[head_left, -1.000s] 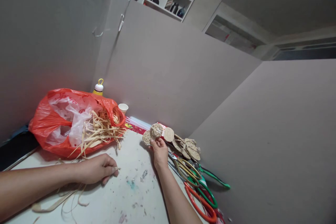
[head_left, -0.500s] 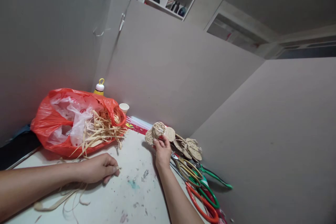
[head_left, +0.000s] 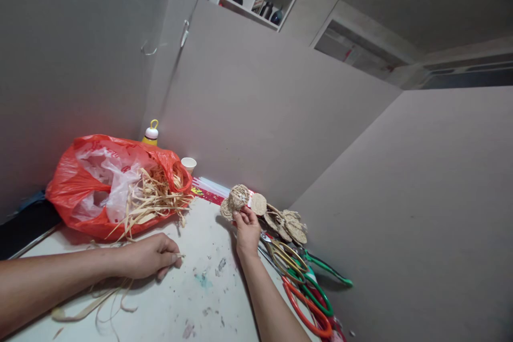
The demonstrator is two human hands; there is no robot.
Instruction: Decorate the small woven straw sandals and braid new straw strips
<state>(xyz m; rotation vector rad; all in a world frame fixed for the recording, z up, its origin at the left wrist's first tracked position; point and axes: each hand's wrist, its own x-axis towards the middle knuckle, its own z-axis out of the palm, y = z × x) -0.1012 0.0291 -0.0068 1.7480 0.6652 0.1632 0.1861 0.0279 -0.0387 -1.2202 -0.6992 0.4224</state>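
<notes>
One white table, paint-marked, lower centre of the frame. One red plastic bag, left of frame, pale straw hanging from its opening. Two bare hands: left hand, lower left, fingers curled closed on a straw strand, short end protruding; right hand, below centre, thumb and fingertips pinched on a domed woven straw piece, just left of a woven disc. Orange handle loops, green handle loops and gold-handled scissors, lower right. One heap of woven pieces, right of the disc. One yellow bottle, white-capped, behind the bag. One white cup, near the bag's right edge.
</notes>
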